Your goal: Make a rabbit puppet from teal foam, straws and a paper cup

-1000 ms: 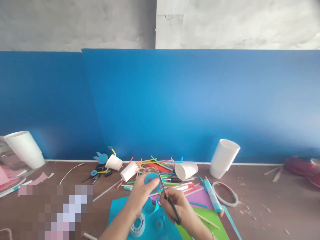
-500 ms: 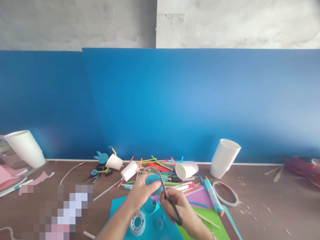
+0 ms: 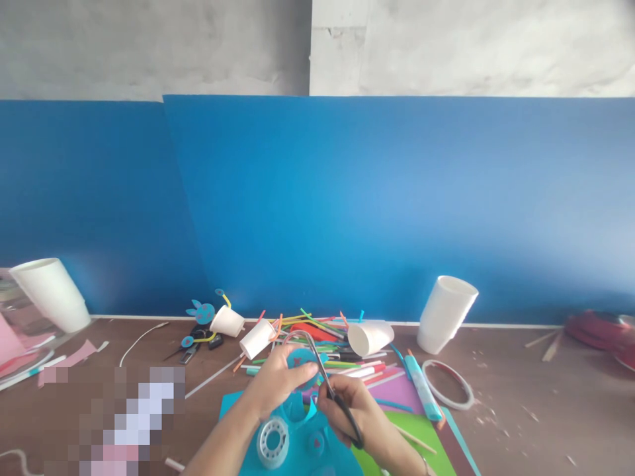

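Note:
My left hand point(image 3: 282, 380) pinches a round blue paper cutout point(image 3: 301, 362) with a small reddish mark on it. Black-handled scissors point(image 3: 342, 404) are gripped in my right hand point(image 3: 353, 406), their blades at the right edge of the cutout. Both hands are over a blue paper sheet point(image 3: 238, 403). On that sheet lie a white tape roll point(image 3: 272, 443), curled blue offcuts point(image 3: 298, 410) and a small blue disc point(image 3: 316, 443) with a red mark.
Coloured straws and pens point(image 3: 342, 330) are heaped behind my hands beside a tipped paper cup point(image 3: 370, 338). Cup stacks stand at right point(image 3: 446, 314) and left point(image 3: 50, 294). A tape ring point(image 3: 448, 385) and green paper point(image 3: 411, 443) lie to the right.
The scissor blades have tilted further left across the cutout and look closer together. My left hand has shifted slightly left with the cutout.

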Action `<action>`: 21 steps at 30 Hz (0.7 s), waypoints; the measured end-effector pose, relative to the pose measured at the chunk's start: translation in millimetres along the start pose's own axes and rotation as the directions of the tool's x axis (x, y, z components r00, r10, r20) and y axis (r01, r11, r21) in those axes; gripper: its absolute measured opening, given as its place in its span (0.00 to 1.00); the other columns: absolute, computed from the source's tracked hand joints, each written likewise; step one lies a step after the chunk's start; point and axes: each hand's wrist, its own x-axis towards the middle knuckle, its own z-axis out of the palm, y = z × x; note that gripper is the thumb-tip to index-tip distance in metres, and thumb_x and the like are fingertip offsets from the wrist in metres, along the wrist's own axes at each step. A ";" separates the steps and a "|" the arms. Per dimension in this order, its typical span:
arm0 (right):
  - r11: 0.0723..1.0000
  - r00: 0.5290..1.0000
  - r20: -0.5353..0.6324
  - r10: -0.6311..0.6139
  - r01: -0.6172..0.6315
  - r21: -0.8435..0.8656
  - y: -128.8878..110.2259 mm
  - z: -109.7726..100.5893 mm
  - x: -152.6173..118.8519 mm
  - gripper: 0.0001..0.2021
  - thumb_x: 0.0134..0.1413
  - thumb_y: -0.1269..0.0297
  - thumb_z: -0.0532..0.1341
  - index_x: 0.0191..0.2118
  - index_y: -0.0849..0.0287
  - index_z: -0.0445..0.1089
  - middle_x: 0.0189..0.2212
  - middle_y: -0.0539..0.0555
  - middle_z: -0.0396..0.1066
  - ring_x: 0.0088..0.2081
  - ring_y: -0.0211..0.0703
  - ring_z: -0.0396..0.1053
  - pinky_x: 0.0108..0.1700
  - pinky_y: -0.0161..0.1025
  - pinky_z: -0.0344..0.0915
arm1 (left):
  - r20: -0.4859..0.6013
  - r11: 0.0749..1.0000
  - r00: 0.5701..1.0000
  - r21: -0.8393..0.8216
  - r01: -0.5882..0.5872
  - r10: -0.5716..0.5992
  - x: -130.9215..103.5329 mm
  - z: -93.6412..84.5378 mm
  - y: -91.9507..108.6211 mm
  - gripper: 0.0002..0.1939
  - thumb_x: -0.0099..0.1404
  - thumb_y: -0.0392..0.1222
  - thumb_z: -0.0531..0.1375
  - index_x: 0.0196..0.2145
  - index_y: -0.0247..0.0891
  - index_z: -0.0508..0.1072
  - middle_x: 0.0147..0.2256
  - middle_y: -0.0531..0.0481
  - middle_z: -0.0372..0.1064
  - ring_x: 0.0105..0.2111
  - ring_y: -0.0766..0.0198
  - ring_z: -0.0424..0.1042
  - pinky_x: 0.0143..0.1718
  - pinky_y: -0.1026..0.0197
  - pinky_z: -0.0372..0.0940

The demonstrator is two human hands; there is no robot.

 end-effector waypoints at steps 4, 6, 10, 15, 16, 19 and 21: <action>1.000 1.000 0.010 0.004 -0.004 -0.017 3.9 -1.0 0.1 0.10 0.49 0.60 0.60 0.24 0.59 0.63 0.08 0.40 0.53 0.09 0.27 0.50 0.11 0.26 0.45 | -0.025 0.997 1.000 0.071 0.017 -0.015 0.3 -3.4 -4.6 0.14 0.54 0.41 0.62 0.40 0.36 0.74 0.30 0.51 0.70 0.32 0.61 0.69 0.37 0.59 0.63; 1.000 1.000 0.018 0.019 -0.019 -0.012 3.2 -1.0 -0.6 0.10 0.49 0.59 0.60 0.25 0.60 0.63 0.09 0.40 0.56 0.10 0.28 0.52 0.11 0.26 0.47 | -0.062 0.994 0.998 0.101 0.039 -0.032 0.1 -4.8 -7.4 0.17 0.54 0.42 0.63 0.43 0.36 0.73 0.32 0.49 0.71 0.34 0.59 0.70 0.38 0.58 0.63; 0.999 0.999 0.005 0.034 -0.035 0.013 0.2 -0.3 -1.0 0.10 0.47 0.59 0.61 0.26 0.59 0.63 0.09 0.41 0.58 0.10 0.28 0.53 0.12 0.26 0.48 | -0.066 0.993 0.997 0.108 0.048 -0.041 0.7 -5.7 -10.9 0.20 0.53 0.44 0.64 0.43 0.36 0.72 0.35 0.47 0.72 0.37 0.56 0.70 0.40 0.57 0.63; 0.999 1.000 0.018 0.024 -0.024 -0.028 0.4 -1.4 1.1 0.10 0.48 0.59 0.60 0.24 0.59 0.62 0.08 0.40 0.54 0.09 0.28 0.51 0.11 0.26 0.45 | -0.089 0.996 0.994 0.055 0.071 -0.066 3.7 -7.5 -15.5 0.24 0.48 0.45 0.67 0.43 0.35 0.72 0.37 0.45 0.72 0.40 0.53 0.70 0.40 0.56 0.63; 0.999 0.999 0.025 0.025 -0.024 -0.030 0.8 -1.7 0.9 0.10 0.48 0.59 0.61 0.25 0.59 0.62 0.08 0.40 0.55 0.10 0.28 0.52 0.11 0.26 0.46 | -0.091 0.995 0.993 0.053 0.080 -0.075 3.9 -7.9 -16.3 0.24 0.48 0.45 0.68 0.43 0.35 0.71 0.38 0.45 0.72 0.41 0.52 0.70 0.40 0.56 0.63; 1.000 0.999 0.039 0.019 -0.018 -0.016 1.6 -1.8 -0.6 0.10 0.49 0.59 0.61 0.25 0.59 0.63 0.09 0.41 0.56 0.10 0.28 0.52 0.12 0.26 0.47 | -0.101 0.990 0.989 0.075 0.120 -0.112 3.1 -8.8 -16.9 0.27 0.48 0.45 0.68 0.45 0.34 0.69 0.41 0.43 0.71 0.42 0.52 0.69 0.39 0.57 0.63; 1.000 0.999 0.039 0.014 -0.014 -0.016 1.5 -1.7 -1.6 0.11 0.50 0.58 0.60 0.25 0.59 0.62 0.08 0.40 0.55 0.10 0.27 0.51 0.12 0.26 0.46 | -0.110 0.984 0.984 0.096 0.148 -0.137 1.8 -9.0 -15.3 0.29 0.48 0.45 0.67 0.46 0.33 0.68 0.44 0.42 0.70 0.42 0.52 0.69 0.39 0.57 0.64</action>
